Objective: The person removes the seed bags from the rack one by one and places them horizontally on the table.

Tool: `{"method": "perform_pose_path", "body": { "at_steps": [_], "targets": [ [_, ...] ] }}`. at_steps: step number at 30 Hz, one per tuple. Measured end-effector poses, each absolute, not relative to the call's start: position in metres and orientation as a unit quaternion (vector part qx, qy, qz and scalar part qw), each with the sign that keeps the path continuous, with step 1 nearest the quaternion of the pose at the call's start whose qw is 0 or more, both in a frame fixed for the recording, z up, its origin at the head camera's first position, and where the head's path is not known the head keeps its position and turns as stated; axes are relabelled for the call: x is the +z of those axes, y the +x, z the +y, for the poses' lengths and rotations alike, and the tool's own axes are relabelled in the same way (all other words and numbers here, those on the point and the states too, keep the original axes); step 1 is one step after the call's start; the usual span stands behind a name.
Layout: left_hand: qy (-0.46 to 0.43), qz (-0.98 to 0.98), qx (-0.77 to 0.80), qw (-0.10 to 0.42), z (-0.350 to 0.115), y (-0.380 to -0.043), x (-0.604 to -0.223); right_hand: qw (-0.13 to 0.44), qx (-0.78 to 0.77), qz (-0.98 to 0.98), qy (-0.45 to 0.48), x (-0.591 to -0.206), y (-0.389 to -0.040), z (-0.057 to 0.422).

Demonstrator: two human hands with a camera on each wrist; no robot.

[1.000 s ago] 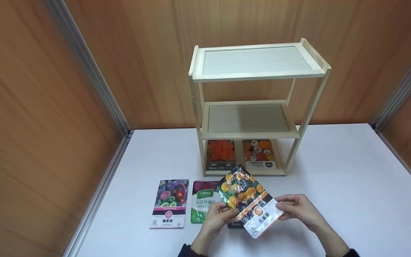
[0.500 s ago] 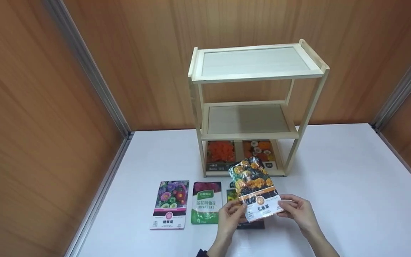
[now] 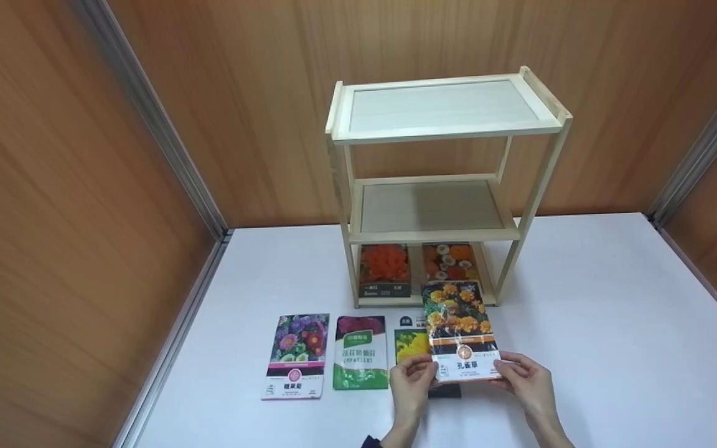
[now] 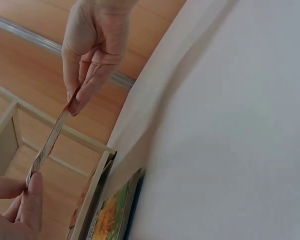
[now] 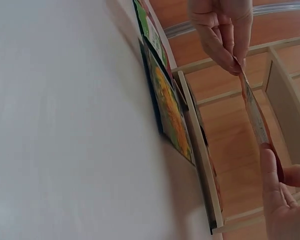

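Both hands hold a seed packet (image 3: 458, 323) with orange marigolds on a dark ground and a white lower band. My left hand (image 3: 412, 389) pinches its lower left corner; my right hand (image 3: 528, 386) pinches the lower right one. The packet stands nearly straight, its top edge overlapping the bottom shelf in the head view. Seen edge-on in the left wrist view, the packet (image 4: 52, 137) spans the gap between the two hands. Partly hidden beneath it, a yellow-flowered seed packet (image 3: 409, 345) lies on the white table (image 3: 209, 373).
A pale wooden three-tier shelf (image 3: 436, 236) stands at the back. On its bottom tier lie a red-flowered packet (image 3: 384, 267) and an orange-and-white-flowered packet (image 3: 449, 261). Left of the hands lie a green-and-white packet (image 3: 360, 354) and a pink-and-purple-flowered packet (image 3: 296, 354). Wood-grain walls (image 3: 271, 112) enclose the table.
The marigold packet has turned from a slant to nearly straight and shifted right. Both hands moved with it, the left one farther right, uncovering the green-and-white packet and part of the yellow-flowered one.
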State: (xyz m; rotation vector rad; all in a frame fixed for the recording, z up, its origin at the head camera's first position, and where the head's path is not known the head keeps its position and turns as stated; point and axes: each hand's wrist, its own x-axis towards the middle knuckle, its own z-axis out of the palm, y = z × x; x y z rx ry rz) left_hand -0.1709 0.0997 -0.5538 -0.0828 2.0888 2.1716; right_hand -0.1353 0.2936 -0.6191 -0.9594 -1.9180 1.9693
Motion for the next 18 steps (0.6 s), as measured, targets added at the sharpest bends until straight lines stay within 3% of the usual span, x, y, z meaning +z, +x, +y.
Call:
{"method": "perform_pose_path", "body": {
  "at_steps": [18],
  "targets": [
    [0.085, 0.812, 0.571, 0.085, 0.131, -0.17, -0.567, 0.079, 0.515, -0.775, -0.357, -0.573, -0.105, 0.307]
  ]
}}
